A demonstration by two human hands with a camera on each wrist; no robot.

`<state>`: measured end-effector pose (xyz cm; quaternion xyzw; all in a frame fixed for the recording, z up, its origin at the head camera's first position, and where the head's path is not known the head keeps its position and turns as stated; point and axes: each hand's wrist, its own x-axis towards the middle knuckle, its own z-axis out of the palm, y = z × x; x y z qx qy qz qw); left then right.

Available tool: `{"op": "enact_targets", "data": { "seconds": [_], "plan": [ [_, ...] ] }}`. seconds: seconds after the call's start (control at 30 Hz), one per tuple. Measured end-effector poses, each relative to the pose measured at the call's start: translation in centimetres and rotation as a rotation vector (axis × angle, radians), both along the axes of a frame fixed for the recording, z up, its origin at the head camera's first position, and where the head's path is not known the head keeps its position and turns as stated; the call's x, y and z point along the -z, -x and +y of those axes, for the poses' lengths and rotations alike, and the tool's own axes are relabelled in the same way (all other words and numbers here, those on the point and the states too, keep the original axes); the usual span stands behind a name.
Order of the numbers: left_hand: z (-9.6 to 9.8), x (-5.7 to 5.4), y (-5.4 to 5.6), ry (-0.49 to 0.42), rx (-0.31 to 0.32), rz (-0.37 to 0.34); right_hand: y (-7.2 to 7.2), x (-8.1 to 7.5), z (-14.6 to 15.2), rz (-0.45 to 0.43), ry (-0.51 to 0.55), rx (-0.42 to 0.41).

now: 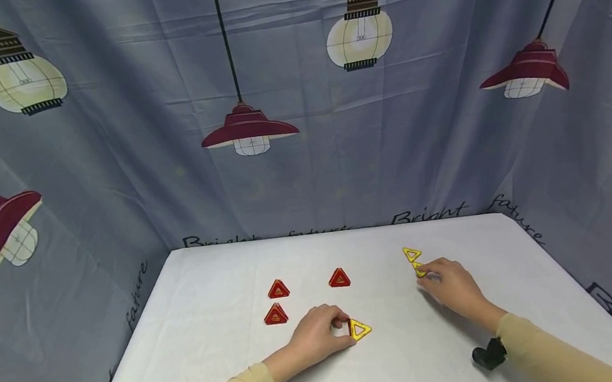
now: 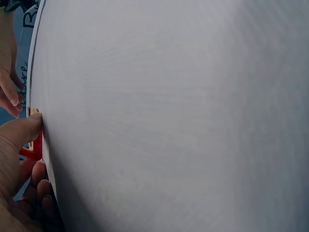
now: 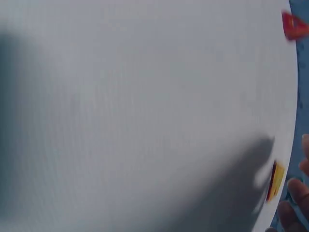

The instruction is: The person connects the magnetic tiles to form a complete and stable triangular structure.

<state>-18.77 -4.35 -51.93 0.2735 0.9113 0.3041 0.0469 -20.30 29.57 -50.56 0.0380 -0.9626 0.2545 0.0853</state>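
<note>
In the head view, my left hand [image 1: 319,331] pinches a red triangular piece [image 2: 35,148] between thumb and fingers, its edge tight against a yellow triangle frame [image 1: 360,329]. Farther right, the fingertips of my right hand [image 1: 455,287] pinch a second yellow triangle frame [image 1: 416,269], partly covered by the fingers. Its tip meets another yellow triangle frame [image 1: 412,254] just beyond it. The right wrist view is blurred and shows only some fingertips [image 3: 298,193] close to a yellow-and-red piece [image 3: 276,181].
Three red triangular pieces lie on the white table [image 1: 217,355]: one at the back left [image 1: 278,289], one in front of it [image 1: 276,314], and one near the middle [image 1: 339,278]. A blue-grey curtain [image 1: 304,178] with printed lamps surrounds the table's back and sides.
</note>
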Motion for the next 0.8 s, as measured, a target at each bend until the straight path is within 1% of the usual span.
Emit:
{"op": "enact_targets", "data": {
  "seconds": [0.1, 0.2, 0.3, 0.47, 0.8],
  "plan": [
    [0.0, -0.1, 0.0, -0.005, 0.002, 0.002, 0.6, 0.2, 1.4, -0.046, -0.012, 0.062],
    [0.0, -0.2, -0.1, -0.011, 0.002, -0.002, 1.1, 0.7, 2.2, -0.089, -0.013, 0.091],
    [0.0, -0.2, -0.2, -0.023, 0.003, -0.015, 1.4, 1.1, 2.5, -0.104, -0.018, 0.106],
    [-0.1, -0.1, -0.3, -0.032, -0.002, -0.031, 1.8, 1.5, 2.4, -0.101, -0.043, 0.115],
    [0.0, -0.3, -0.4, -0.02, -0.006, -0.02, 2.4, 1.8, 1.6, -0.088, -0.053, 0.139]
  ]
}}
